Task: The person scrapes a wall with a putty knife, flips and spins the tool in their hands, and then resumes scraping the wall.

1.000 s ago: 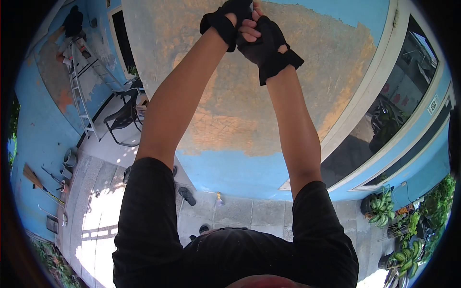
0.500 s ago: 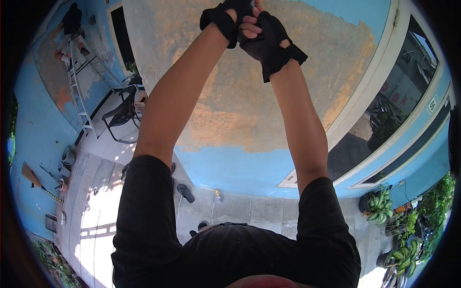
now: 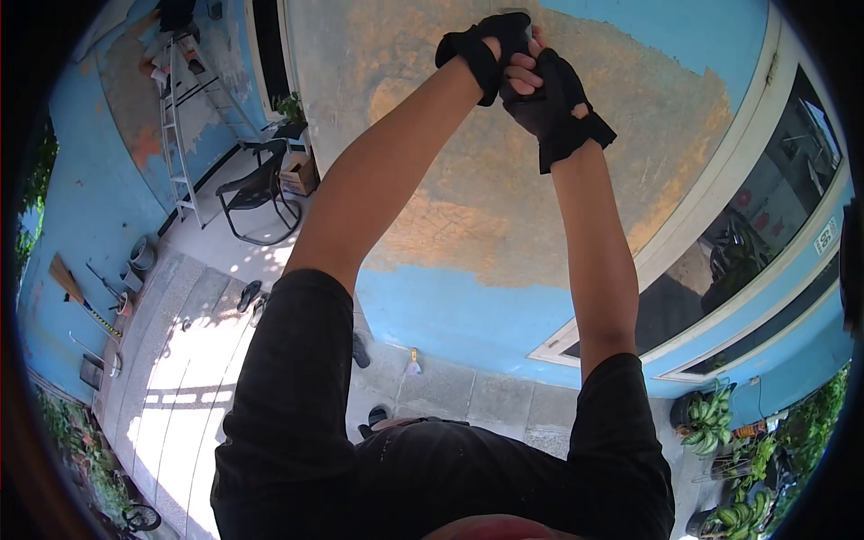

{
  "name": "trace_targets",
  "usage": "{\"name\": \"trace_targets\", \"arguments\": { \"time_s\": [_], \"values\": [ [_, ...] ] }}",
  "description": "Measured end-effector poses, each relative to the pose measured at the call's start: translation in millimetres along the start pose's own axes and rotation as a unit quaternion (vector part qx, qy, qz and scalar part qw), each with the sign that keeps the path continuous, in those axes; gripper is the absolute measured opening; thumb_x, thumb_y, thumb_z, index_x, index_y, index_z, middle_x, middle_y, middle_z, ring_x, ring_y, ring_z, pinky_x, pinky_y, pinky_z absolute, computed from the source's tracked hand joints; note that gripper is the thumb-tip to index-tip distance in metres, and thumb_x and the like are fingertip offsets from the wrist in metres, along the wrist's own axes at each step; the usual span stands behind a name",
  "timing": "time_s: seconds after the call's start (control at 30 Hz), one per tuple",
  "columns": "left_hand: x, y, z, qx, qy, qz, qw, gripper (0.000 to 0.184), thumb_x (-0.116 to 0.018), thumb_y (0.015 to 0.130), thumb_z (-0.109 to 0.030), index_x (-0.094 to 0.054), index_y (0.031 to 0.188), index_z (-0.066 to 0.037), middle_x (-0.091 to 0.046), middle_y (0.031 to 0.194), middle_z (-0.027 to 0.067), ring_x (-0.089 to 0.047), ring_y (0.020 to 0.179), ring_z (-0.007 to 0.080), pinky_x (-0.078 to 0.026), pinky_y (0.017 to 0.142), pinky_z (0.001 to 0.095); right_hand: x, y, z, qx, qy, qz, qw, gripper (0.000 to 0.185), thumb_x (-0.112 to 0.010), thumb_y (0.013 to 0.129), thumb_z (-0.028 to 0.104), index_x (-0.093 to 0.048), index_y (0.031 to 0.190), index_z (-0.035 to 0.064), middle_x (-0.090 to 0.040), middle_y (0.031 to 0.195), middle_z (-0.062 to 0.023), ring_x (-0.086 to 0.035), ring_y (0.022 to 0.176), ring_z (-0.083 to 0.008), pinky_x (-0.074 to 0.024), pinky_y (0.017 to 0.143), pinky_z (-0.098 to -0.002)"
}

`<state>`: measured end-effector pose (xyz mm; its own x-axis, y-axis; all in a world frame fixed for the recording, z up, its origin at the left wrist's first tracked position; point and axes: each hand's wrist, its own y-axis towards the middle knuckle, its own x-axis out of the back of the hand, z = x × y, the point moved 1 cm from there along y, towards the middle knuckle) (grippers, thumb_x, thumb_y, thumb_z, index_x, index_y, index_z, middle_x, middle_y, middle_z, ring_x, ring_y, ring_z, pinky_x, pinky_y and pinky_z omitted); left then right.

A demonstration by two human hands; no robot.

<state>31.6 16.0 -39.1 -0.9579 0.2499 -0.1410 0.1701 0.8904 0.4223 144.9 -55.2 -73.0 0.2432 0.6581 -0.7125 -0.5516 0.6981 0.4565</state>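
Observation:
Both my hands wear black fingerless gloves and are raised close together against a wall (image 3: pixel 450 180) with a worn grey and orange patch in its light-blue paint. My left hand (image 3: pixel 511 40) is closed, its fingers mostly hidden by the glove and wrist. Just below and to its right, my right hand (image 3: pixel 547 94) is closed too, with curled bare fingertips showing beside the left hand. A sliver of something greyish shows between the hands, too small to name.
Right of the patch is a white-framed window (image 3: pixel 747 216). At left, a person (image 3: pixel 175 18) is on a stepladder (image 3: pixel 175 135), near a black chair (image 3: pixel 256 193). A small yellow-handled tool (image 3: pixel 414 362) lies on the floor. Potted plants (image 3: pixel 711 418) stand at lower right.
The view has shifted, so the wall and surroundings appear lower and farther right. Both hands, still together and closed, have moved slightly right along the wall.

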Motion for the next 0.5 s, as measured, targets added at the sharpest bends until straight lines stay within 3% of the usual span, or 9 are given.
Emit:
{"name": "trace_targets", "arguments": {
  "time_s": [0.13,0.2,0.23,0.33,0.37,0.5],
  "values": [
    [1.1,-4.9,0.9,0.020,-0.047,0.015,0.999,0.033,-0.048,0.098,-0.036,-0.058,0.103,-0.005,-0.064,0.081,0.0021,-0.064,0.072,0.0169,-0.055,0.064,0.0292,2.8,0.6,-11.6,0.013,-0.002,-0.008,1.000,0.016,-0.044,0.102,0.019,-0.056,0.112,0.0251,-0.048,0.072,0.0000,-0.041,0.049,-0.0090,-0.0351,0.043,-0.0223],
    [-4.0,-18.2,1.3,0.046,0.005,-0.050,0.998,0.034,-0.048,0.098,-0.037,-0.057,0.102,-0.004,-0.063,0.079,0.0032,-0.064,0.074,0.0204,-0.056,0.066,0.0308,8.0,-4.8,-16.7,0.025,0.005,-0.008,1.000,0.016,-0.045,0.102,0.020,-0.056,0.111,0.0258,-0.049,0.072,0.0000,-0.041,0.049,-0.0093,-0.0352,0.043,-0.0222],
    [-3.1,-22.9,11.8,0.043,-0.020,-0.037,0.998,0.034,-0.048,0.098,-0.038,-0.057,0.101,-0.004,-0.063,0.077,0.0035,-0.064,0.075,0.0212,-0.056,0.066,0.0317,14.0,-12.1,-20.6,0.013,0.004,-0.024,1.000,0.014,-0.046,0.102,0.020,-0.056,0.109,0.0258,-0.049,0.071,0.0001,-0.041,0.049,-0.0094,-0.0352,0.043,-0.0224],
    [-12.5,-66.4,51.7,0.051,-0.058,-0.043,0.996,0.032,-0.047,0.100,-0.036,-0.054,0.095,-0.005,-0.058,0.070,0.0046,-0.064,0.071,0.0231,-0.054,0.063,0.0350,38.2,-54.7,-40.3,-0.034,-0.005,-0.037,0.999,0.008,-0.048,0.101,0.023,-0.054,0.096,0.0238,-0.049,0.069,0.0008,-0.042,0.047,-0.0090,-0.0358,0.041,-0.0229],
    [-23.3,-95.7,61.1,0.082,-0.067,-0.075,0.992,0.033,-0.046,0.100,-0.036,-0.052,0.093,-0.004,-0.057,0.067,0.0056,-0.063,0.068,0.0240,-0.053,0.061,0.0357,51.8,-75.6,-47.9,-0.053,-0.031,-0.003,0.998,0.008,-0.048,0.101,0.025,-0.054,0.097,0.0239,-0.048,0.069,0.0014,-0.043,0.047,-0.0084,-0.0368,0.041,-0.0225],
    [-35.1,-173.1,159.3,0.103,-0.146,-0.123,0.976,0.039,-0.046,0.099,-0.040,-0.052,0.090,-0.002,-0.058,0.060,0.0093,-0.061,0.056,0.0236,-0.049,0.052,0.0340,92.2,-165.6,-92.3,-0.107,-0.032,-0.062,0.992,0.006,-0.047,0.102,0.029,-0.051,0.106,0.0274,-0.047,0.068,0.0021,-0.044,0.045,-0.0082,-0.0368,0.039,-0.0223]
  ]
}}
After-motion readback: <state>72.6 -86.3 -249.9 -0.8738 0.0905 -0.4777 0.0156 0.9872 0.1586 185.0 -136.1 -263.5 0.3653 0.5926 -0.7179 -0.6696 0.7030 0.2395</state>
